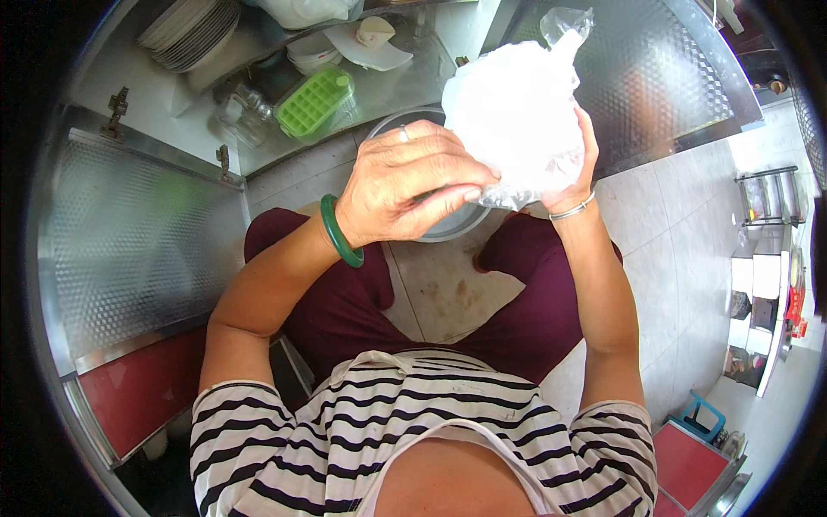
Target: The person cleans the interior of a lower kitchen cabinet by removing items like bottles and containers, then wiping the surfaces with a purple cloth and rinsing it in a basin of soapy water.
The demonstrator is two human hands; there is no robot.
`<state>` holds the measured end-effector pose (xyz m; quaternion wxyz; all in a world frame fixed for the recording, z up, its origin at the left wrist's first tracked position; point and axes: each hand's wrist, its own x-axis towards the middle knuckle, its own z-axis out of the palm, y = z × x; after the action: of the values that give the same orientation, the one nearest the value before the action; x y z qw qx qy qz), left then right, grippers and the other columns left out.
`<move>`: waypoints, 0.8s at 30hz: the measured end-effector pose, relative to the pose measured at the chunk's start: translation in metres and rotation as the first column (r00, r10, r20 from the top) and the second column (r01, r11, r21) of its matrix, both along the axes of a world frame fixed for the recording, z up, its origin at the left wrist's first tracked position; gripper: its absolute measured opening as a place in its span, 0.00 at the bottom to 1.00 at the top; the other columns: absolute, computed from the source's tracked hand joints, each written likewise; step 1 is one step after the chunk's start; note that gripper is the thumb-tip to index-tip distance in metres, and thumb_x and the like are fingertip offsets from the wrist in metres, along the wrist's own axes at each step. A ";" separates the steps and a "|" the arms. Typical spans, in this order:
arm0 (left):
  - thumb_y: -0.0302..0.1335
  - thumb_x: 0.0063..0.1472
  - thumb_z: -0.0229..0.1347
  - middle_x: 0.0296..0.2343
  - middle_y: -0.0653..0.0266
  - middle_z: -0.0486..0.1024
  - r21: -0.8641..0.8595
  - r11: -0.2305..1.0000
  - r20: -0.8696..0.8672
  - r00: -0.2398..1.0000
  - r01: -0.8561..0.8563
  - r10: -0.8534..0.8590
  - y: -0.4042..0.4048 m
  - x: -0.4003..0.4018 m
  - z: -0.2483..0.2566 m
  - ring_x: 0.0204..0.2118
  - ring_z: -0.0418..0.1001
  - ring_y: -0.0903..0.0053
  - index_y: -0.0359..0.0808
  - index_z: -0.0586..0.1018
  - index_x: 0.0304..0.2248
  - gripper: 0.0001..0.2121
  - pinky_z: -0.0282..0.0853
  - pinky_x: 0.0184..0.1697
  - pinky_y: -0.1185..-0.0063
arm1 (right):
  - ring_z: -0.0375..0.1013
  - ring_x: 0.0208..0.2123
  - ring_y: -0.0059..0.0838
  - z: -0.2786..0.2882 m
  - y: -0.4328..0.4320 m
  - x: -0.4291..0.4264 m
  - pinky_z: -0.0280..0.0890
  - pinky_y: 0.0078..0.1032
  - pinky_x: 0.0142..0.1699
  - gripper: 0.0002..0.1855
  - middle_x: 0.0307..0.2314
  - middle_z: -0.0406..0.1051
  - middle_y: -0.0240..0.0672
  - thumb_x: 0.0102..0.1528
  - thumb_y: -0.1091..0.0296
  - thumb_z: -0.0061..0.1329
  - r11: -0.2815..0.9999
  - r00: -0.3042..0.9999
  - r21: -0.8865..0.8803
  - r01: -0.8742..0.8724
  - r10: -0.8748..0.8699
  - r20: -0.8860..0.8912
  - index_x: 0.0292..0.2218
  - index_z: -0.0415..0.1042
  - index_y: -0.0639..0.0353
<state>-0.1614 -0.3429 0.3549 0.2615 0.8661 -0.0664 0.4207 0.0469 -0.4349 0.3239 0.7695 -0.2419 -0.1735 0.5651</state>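
A bulky white bundle in a clear plastic bag is held up in front of me, its twisted top pointing away. What fills the bag is too bright to make out. My right hand supports it from the right side and below, the fingers partly hidden behind it. With thumb and fingertips, my left hand pinches the loose plastic at the near lower edge. Beneath my hands a round grey basin rests on the tiled floor, mostly covered from sight.
An open cabinet lies ahead, with stacked plates, a green ice-cube tray, glass jars and white dishes. Its textured metal doors stand open at left and right. Far right is a shelf unit.
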 end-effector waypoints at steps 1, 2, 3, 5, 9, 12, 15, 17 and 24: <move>0.20 0.46 0.58 0.25 0.63 0.76 0.026 1.000 -0.007 1.000 0.008 -0.008 -0.002 0.000 0.002 0.28 0.73 0.74 0.34 0.77 0.30 0.08 0.67 0.32 0.80 | 0.66 0.46 0.37 0.000 0.001 0.000 0.61 0.34 0.51 0.27 0.45 0.65 0.42 0.55 0.53 0.33 1.000 1.000 0.009 -0.021 0.021 -0.001 0.50 0.59 0.63; 0.21 0.46 0.57 0.24 0.63 0.75 0.014 0.999 0.008 0.999 -0.032 0.032 -0.005 -0.001 0.004 0.26 0.73 0.73 0.35 0.77 0.28 0.07 0.67 0.30 0.80 | 0.66 0.46 0.37 0.001 0.001 0.000 0.61 0.34 0.51 0.27 0.45 0.64 0.42 0.55 0.53 0.34 0.999 0.999 0.019 -0.042 0.042 -0.002 0.51 0.59 0.62; 0.21 0.46 0.56 0.23 0.63 0.75 0.036 0.996 0.009 0.996 -0.087 0.087 -0.006 -0.002 0.005 0.25 0.73 0.73 0.34 0.77 0.28 0.06 0.67 0.29 0.80 | 0.65 0.46 0.37 0.001 0.001 0.000 0.61 0.34 0.51 0.28 0.45 0.64 0.42 0.55 0.53 0.33 0.998 0.998 0.025 -0.059 0.060 -0.007 0.51 0.59 0.63; 0.21 0.46 0.55 0.22 0.62 0.74 0.079 0.977 0.014 0.981 -0.196 0.196 -0.005 -0.008 0.008 0.24 0.73 0.72 0.34 0.76 0.27 0.05 0.67 0.27 0.80 | 0.65 0.46 0.37 0.003 0.001 -0.001 0.61 0.35 0.51 0.28 0.46 0.64 0.43 0.55 0.52 0.33 0.995 0.995 0.037 -0.096 0.096 -0.017 0.51 0.58 0.63; 0.20 0.52 0.52 0.21 0.62 0.73 -0.083 0.911 -0.022 0.914 -0.404 0.404 -0.005 -0.011 0.009 0.18 0.69 0.81 0.32 0.72 0.30 0.05 0.63 0.22 0.87 | 0.66 0.46 0.38 0.008 -0.002 -0.007 0.62 0.34 0.51 0.29 0.46 0.64 0.43 0.56 0.52 0.32 0.992 0.993 0.064 -0.110 0.108 0.043 0.51 0.57 0.64; 0.24 0.51 0.54 0.18 0.66 0.73 -0.277 0.859 -0.093 0.902 -0.431 0.422 -0.005 -0.007 0.007 0.14 0.69 0.79 0.34 0.70 0.31 0.07 0.62 0.18 0.84 | 0.66 0.46 0.38 0.011 -0.002 -0.013 0.62 0.33 0.51 0.29 0.45 0.64 0.44 0.56 0.52 0.32 0.997 0.993 0.063 -0.050 0.043 0.114 0.51 0.57 0.65; 0.31 0.55 0.53 0.21 0.64 0.73 -0.593 0.754 -0.228 0.957 -0.282 0.179 -0.003 -0.011 0.009 0.20 0.71 0.79 0.32 0.70 0.35 0.12 0.64 0.24 0.84 | 0.66 0.46 0.37 0.008 -0.003 -0.013 0.62 0.32 0.51 0.29 0.45 0.64 0.45 0.56 0.53 0.33 0.993 0.992 0.098 -0.068 0.056 0.112 0.51 0.57 0.67; 0.36 0.57 0.51 0.25 0.62 0.74 -0.736 0.650 -0.281 0.959 -0.188 -0.041 0.002 -0.014 0.012 0.28 0.71 0.79 0.31 0.69 0.40 0.17 0.64 0.31 0.83 | 0.66 0.46 0.35 -0.001 -0.006 -0.002 0.61 0.31 0.51 0.29 0.46 0.63 0.46 0.56 0.54 0.34 0.993 0.980 0.081 -0.081 0.065 0.191 0.51 0.57 0.69; 0.43 0.57 0.50 0.40 0.55 0.68 -0.826 0.560 -0.247 0.932 -0.060 -0.264 0.011 -0.016 0.012 0.43 0.66 0.74 0.26 0.62 0.49 0.29 0.59 0.48 0.79 | 0.66 0.45 0.34 0.001 -0.001 -0.012 0.62 0.30 0.50 0.30 0.45 0.63 0.46 0.55 0.55 0.38 0.982 0.920 0.062 -0.180 0.146 0.363 0.51 0.56 0.71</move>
<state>-0.1773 -0.3315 0.3673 0.6658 0.6976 0.1329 0.2290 0.0348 -0.4359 0.3249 0.6861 -0.2887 -0.3560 0.5650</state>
